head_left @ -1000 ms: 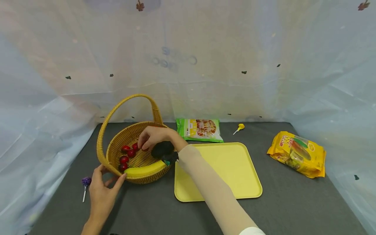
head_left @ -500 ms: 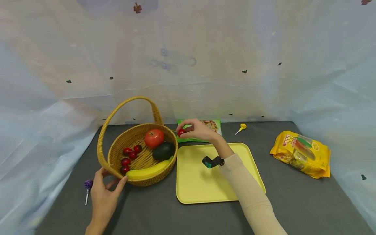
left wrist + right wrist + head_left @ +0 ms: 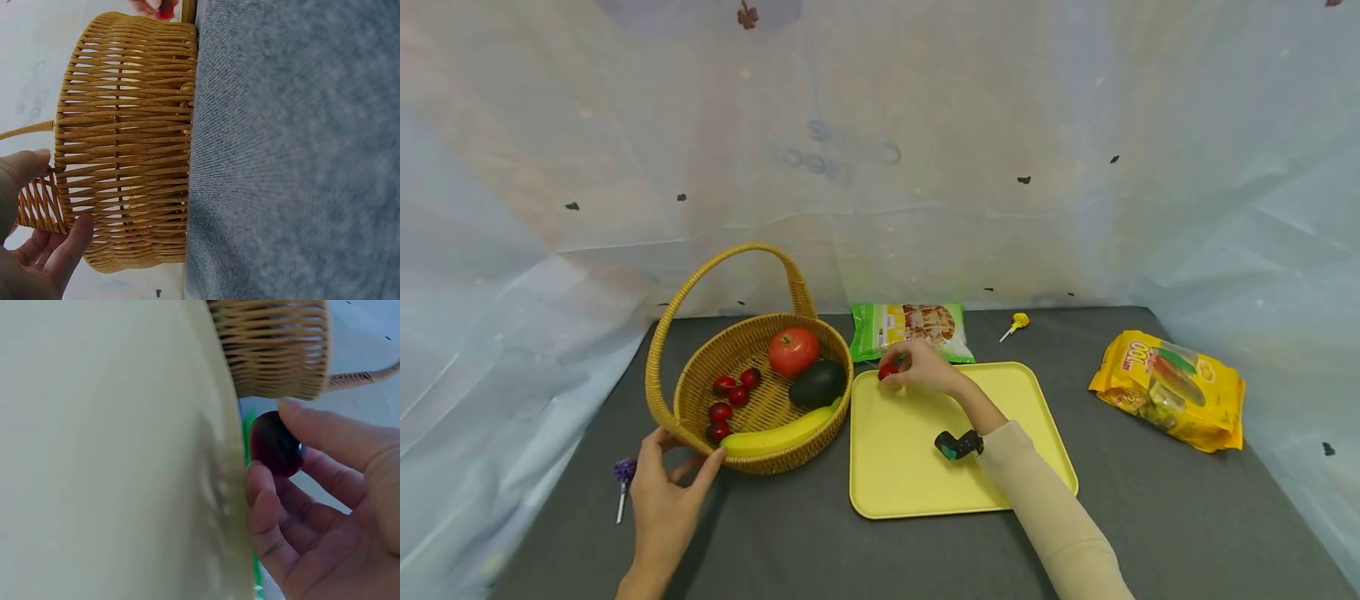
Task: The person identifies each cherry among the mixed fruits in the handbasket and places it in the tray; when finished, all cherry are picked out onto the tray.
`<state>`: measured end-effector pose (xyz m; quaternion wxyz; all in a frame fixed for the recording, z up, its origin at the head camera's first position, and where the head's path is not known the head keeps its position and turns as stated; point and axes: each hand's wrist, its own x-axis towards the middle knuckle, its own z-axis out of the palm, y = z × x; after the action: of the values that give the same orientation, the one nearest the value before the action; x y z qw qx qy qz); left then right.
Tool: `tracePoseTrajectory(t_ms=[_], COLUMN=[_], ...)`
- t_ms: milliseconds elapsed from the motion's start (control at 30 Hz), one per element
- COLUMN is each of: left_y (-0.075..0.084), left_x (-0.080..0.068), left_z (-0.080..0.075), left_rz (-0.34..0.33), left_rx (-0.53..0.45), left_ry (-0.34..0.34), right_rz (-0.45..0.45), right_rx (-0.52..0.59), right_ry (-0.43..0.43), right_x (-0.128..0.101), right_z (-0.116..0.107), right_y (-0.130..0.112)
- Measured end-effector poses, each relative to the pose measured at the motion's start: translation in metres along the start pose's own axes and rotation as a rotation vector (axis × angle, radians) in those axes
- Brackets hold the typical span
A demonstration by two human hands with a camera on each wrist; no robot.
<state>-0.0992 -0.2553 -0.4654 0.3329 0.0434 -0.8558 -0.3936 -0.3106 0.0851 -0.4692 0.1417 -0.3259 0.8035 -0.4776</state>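
A dark red cherry [image 3: 275,444] is pinched between thumb and fingers of my right hand [image 3: 921,367]. That hand hovers over the back left corner of a yellow tray [image 3: 917,475]. With thumb and fingers my left hand [image 3: 666,500] grips the near left rim of a wicker basket [image 3: 700,367], at the foot of its tall handle. Inside the basket lie several cherries [image 3: 738,395], a red apple-like fruit [image 3: 794,352], a dark green avocado-like fruit [image 3: 817,384] and a banana [image 3: 778,435]. In the left wrist view the basket's woven side [image 3: 125,144] fills the middle.
Behind the tray lies a green and white food packet [image 3: 917,329], with a yellow lollipop [image 3: 1017,325] to its right. A yellow snack bag [image 3: 1168,389] lies at the far right of the grey tabletop. A purple lollipop [image 3: 623,475] is left of my left hand.
My right hand has come out of the basket with a cherry, moved right past its rim, then lowered over the tray's back left corner. The left hand stays on the basket.
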Motion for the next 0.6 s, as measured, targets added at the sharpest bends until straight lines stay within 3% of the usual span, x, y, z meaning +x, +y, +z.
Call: tracePoseTrajectory(t_ms=[167,433,600], left_y=[0.001,0.0,-0.001], left_x=[0.0,0.0,-0.001], left_z=[0.0,0.0,0.001], left_rz=[-0.001,0.006,-0.001], left_rx=[-0.007,-0.012,-0.011], left_ry=[-0.001,0.004,0.0], right_rz=[-0.001,-0.068,-0.057], right_rx=[-0.027,-0.157,-0.162], right_ry=[-0.016,-0.04,-0.053], right_x=[0.003,0.003,0.0], right_z=[0.011,0.021,0.021], right_y=[0.004,0.002,0.0])
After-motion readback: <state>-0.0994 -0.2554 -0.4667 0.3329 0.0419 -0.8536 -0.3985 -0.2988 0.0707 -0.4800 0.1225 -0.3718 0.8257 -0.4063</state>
